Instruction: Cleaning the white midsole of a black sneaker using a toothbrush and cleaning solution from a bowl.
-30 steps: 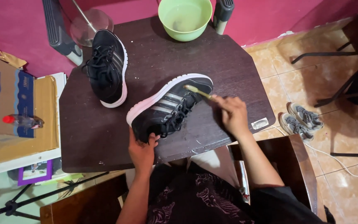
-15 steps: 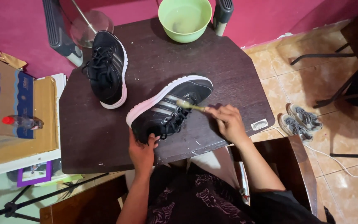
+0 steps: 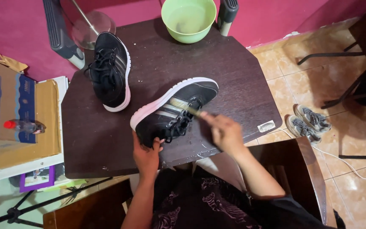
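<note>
Even, moderately bright indoor light falls from above on the dark table (image 3: 106,144), whose top gives a dull sheen near the green bowl (image 3: 188,19). Soft shadows lie just beside the shoes. The right hand (image 3: 225,132) is smeared by motion blur; the rest is sharp. Straight lines bow slightly far from the table, toward the edges.

R hand (image 3: 225,132) motion-blurred; brush (image 3: 186,108) bristles unclear; bowl (image 3: 189,19) top cut off.
</note>
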